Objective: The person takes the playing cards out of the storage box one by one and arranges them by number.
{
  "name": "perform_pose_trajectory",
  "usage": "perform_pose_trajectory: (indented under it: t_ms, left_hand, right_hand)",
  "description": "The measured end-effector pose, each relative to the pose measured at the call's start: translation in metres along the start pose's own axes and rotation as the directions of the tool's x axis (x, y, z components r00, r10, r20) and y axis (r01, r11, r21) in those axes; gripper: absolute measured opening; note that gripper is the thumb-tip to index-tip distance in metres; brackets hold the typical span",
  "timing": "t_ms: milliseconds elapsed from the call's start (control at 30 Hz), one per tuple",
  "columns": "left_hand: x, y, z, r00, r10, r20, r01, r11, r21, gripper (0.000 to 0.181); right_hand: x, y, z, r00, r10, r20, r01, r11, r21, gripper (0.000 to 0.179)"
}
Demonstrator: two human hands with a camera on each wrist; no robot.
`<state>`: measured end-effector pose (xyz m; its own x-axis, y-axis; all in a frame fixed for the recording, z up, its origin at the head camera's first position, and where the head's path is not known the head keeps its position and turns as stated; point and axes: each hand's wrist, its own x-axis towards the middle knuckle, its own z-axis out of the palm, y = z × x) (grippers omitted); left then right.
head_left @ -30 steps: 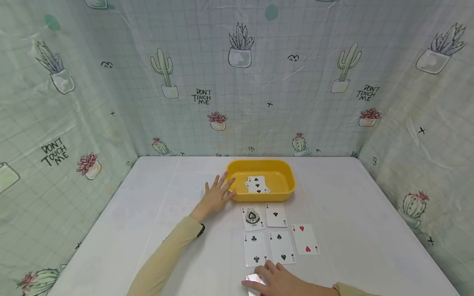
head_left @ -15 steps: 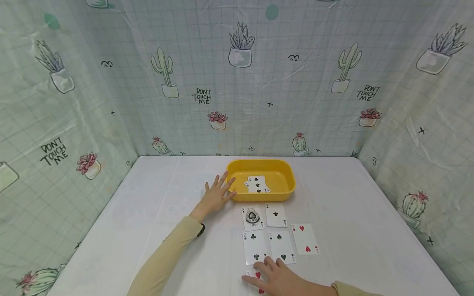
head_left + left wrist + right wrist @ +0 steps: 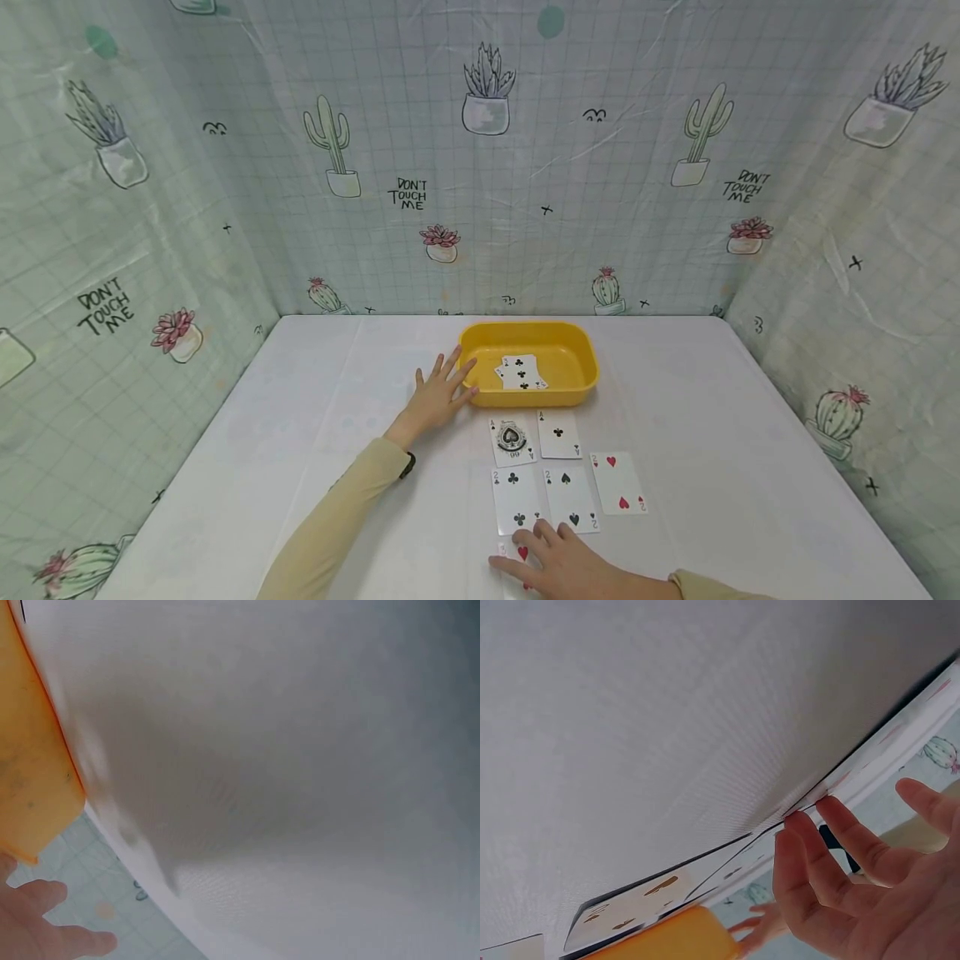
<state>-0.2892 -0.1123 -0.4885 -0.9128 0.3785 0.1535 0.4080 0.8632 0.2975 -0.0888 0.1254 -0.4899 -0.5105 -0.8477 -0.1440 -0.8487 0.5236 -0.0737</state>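
The right hand (image 3: 568,568), fingers loosely extended, touches a heart card (image 3: 522,553) on the counter (image 3: 720,450); the left hand (image 3: 435,397), fingers spread, touches the tray (image 3: 566,365).

My head view looks forward and down across the white table (image 3: 720,442) — my close, tilted wrist views share its yellow tray (image 3: 532,399).

Curtained booth (image 3: 480,287): cactus-print sheets (image 3: 517,175) behind and beside white table (image 3: 712,467).
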Motion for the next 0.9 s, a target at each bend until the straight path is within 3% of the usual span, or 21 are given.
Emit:
perform_pose_trajectory:
  t_ms: [667, 900]
  left_hand:
    - [0.002, -0.001, 0.000, 1.000, 0.013, 0.010, -0.013, 1.000, 0.017, 0.058]
    - [0.002, -0.002, 0.001, 1.000, 0.013, 0.011, -0.013, 0.999, 0.029, 0.058]
  right_hand:
    - [0.003, 0.002, -0.003, 0.999, 0.032, 0.041, -0.034, 0.998, 0.053, 0.064]
    - [0.001, 0.010, -0.012, 0.998, 0.057, -0.036, -0.056, 0.998, 0.035, 0.072]
